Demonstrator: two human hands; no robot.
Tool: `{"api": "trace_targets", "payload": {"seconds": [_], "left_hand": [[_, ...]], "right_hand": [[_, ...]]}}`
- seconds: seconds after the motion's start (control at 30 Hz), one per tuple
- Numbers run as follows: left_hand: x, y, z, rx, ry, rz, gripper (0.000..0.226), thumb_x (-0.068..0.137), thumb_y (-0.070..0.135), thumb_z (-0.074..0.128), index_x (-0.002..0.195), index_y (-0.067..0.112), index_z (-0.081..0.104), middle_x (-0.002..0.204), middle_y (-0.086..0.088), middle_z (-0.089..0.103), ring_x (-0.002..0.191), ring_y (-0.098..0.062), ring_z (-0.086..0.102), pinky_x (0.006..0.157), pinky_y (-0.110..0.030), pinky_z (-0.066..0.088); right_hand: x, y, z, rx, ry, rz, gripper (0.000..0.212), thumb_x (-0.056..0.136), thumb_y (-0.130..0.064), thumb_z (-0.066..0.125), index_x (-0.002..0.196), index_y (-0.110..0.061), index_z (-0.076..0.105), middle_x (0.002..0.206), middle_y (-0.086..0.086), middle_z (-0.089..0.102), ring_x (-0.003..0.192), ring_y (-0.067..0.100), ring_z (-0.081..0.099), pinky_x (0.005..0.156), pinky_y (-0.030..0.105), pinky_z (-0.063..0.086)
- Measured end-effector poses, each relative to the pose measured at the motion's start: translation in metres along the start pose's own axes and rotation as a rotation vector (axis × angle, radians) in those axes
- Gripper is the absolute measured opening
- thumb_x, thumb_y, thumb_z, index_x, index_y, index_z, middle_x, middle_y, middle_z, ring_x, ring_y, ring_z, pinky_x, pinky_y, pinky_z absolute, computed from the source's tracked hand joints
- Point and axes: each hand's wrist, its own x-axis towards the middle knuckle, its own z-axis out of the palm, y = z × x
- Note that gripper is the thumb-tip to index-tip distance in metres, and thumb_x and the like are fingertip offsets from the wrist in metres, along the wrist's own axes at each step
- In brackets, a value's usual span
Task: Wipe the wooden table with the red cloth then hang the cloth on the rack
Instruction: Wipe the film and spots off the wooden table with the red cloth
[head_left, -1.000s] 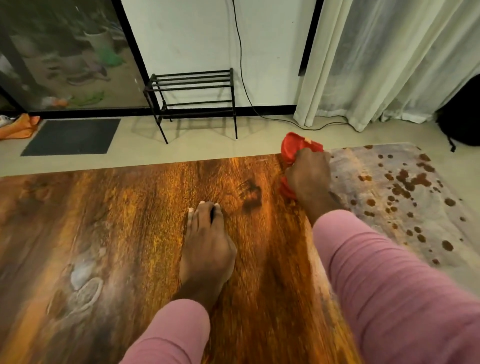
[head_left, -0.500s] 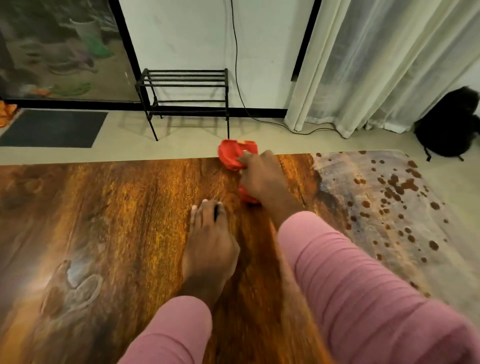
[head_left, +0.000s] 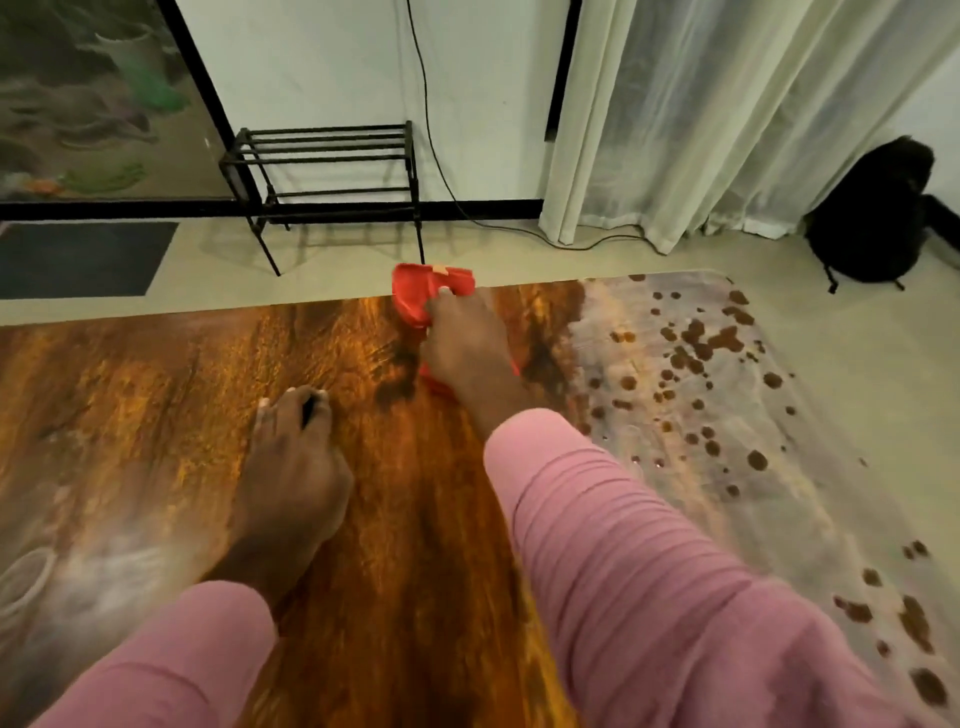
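The wooden table (head_left: 156, 405) fills the lower left, brown and orange with streaked grain. My right hand (head_left: 465, 343) presses the red cloth (head_left: 415, 293) down at the table's far edge, its fingers curled over the bunched fabric; part of the cloth pokes out beyond the edge and a bit shows under my wrist. My left hand (head_left: 293, 462) rests flat on the tabletop nearer to me, fingers together and straight. The black metal rack (head_left: 322, 171) stands on the floor against the white wall, straight beyond the cloth.
A pale rug with brown spots (head_left: 727, 395) lies right of the table. White curtains (head_left: 727, 114) hang at the back right, a black bag (head_left: 878, 213) beside them. A black cable (head_left: 436, 156) runs down the wall. A dark mat (head_left: 78, 257) lies far left.
My right hand has slid the red cloth leftward along the table's far edge, from the right corner toward the middle. My left hand has stayed in place.
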Motion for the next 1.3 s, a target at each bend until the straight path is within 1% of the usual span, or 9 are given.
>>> {"api": "trace_targets", "payload": {"seconds": [0.1, 0.2, 0.27, 0.43, 0.53, 0.73, 1.0, 1.17, 1.3], "left_hand": [[0.004, 0.018, 0.001, 0.112, -0.004, 0.02, 0.044, 0.094, 0.006, 0.047, 0.137, -0.002, 0.049, 0.142, -0.021, 0.044, 0.135, -0.04, 0.036, 0.121, -0.051, 0.016], [0.007, 0.05, 0.006, 0.088, 0.019, 0.029, 0.043, 0.095, 0.009, 0.047, 0.137, -0.001, 0.05, 0.142, -0.021, 0.045, 0.135, -0.04, 0.036, 0.12, -0.051, 0.019], [0.009, 0.083, 0.016, 0.033, 0.042, 0.07, 0.042, 0.096, 0.012, 0.047, 0.135, -0.001, 0.051, 0.14, -0.021, 0.046, 0.134, -0.04, 0.038, 0.118, -0.053, 0.026], [0.013, 0.159, 0.044, -0.061, 0.048, 0.151, 0.046, 0.102, 0.019, 0.034, 0.146, 0.007, 0.04, 0.153, -0.013, 0.034, 0.145, -0.029, 0.024, 0.124, -0.042, 0.009], [0.012, 0.165, 0.052, -0.087, 0.025, 0.108, 0.046, 0.1, 0.015, 0.035, 0.145, 0.006, 0.041, 0.153, -0.013, 0.035, 0.145, -0.029, 0.025, 0.124, -0.041, 0.011], [0.01, 0.166, 0.052, -0.159, 0.008, 0.086, 0.042, 0.095, 0.01, 0.046, 0.137, 0.001, 0.051, 0.144, -0.018, 0.046, 0.135, -0.033, 0.038, 0.115, -0.05, 0.031], [0.01, 0.165, 0.055, -0.159, 0.04, 0.075, 0.044, 0.095, 0.008, 0.045, 0.138, -0.001, 0.049, 0.141, -0.015, 0.045, 0.134, -0.032, 0.038, 0.114, -0.051, 0.034], [0.012, 0.166, 0.057, -0.133, 0.052, 0.087, 0.044, 0.094, 0.007, 0.044, 0.138, -0.002, 0.048, 0.143, -0.018, 0.044, 0.137, -0.035, 0.036, 0.118, -0.051, 0.027], [0.011, 0.167, 0.056, -0.139, 0.046, 0.095, 0.046, 0.095, 0.015, 0.036, 0.137, 0.003, 0.049, 0.145, -0.017, 0.044, 0.14, -0.034, 0.034, 0.122, -0.046, 0.014]], "right_hand": [[0.002, 0.04, -0.014, -0.052, -0.05, -0.042, 0.032, 0.088, -0.021, 0.059, 0.12, -0.018, 0.059, 0.1, 0.005, 0.053, 0.095, 0.023, 0.051, 0.085, 0.037, 0.046], [0.007, 0.11, -0.041, -0.062, 0.022, 0.184, 0.026, 0.085, -0.018, 0.06, 0.111, -0.017, 0.061, 0.094, 0.003, 0.042, 0.083, 0.024, 0.055, 0.08, 0.039, 0.052], [0.01, 0.152, -0.063, -0.122, 0.077, 0.301, 0.018, 0.085, -0.017, 0.06, 0.102, -0.013, 0.063, 0.094, 0.006, 0.054, 0.084, 0.027, 0.057, 0.079, 0.042, 0.053], [0.012, 0.172, -0.078, -0.087, 0.135, 0.421, 0.01, 0.084, -0.015, 0.063, 0.091, -0.009, 0.063, 0.084, 0.008, 0.061, 0.079, 0.026, 0.059, 0.065, 0.035, 0.052], [0.004, 0.13, -0.057, -0.041, 0.189, 0.325, 0.02, 0.08, -0.019, 0.068, 0.096, -0.009, 0.066, 0.093, 0.01, 0.061, 0.087, 0.025, 0.056, 0.072, 0.03, 0.05], [-0.013, 0.092, -0.037, 0.026, 0.0, -0.096, 0.034, 0.082, -0.02, 0.062, 0.115, -0.017, 0.064, 0.099, 0.007, 0.061, 0.101, 0.026, 0.047, 0.082, 0.037, 0.046], [0.006, 0.225, -0.093, -0.092, 0.14, 0.42, 0.03, 0.087, -0.021, 0.06, 0.117, -0.018, 0.062, 0.114, 0.016, 0.054, 0.083, 0.025, 0.057, 0.078, 0.034, 0.051], [-0.009, 0.178, -0.076, -0.019, 0.162, 0.376, 0.027, 0.083, -0.019, 0.064, 0.11, -0.014, 0.064, 0.107, 0.01, 0.054, 0.087, 0.019, 0.051, 0.081, 0.031, 0.049], [-0.054, 0.108, -0.046, 0.058, 0.094, 0.075, 0.032, 0.08, -0.018, 0.065, 0.112, -0.019, 0.064, 0.095, 0.003, 0.05, 0.085, 0.017, 0.043, 0.078, 0.03, 0.044]]}}
